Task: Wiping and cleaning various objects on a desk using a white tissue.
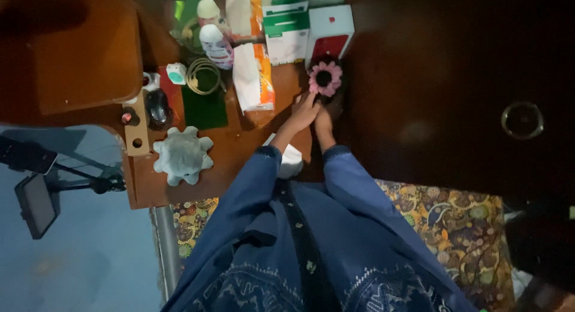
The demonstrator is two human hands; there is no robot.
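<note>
Together, both hands (312,115) reach the pink flower (325,78).

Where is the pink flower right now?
In the head view, the pink flower sits near the top middle on the wooden table, just beyond both hands' fingertips, below a red and white box.

1. Both arms, in blue sleeves, reach away from the body toward the far middle of the scene, converging as they go.
2. The left hand (303,113) lies palm down, fingers (311,100) extended and together.
3. The right hand (325,115) sits just beside it, touching, its fingers in shadow and unclear.
</note>
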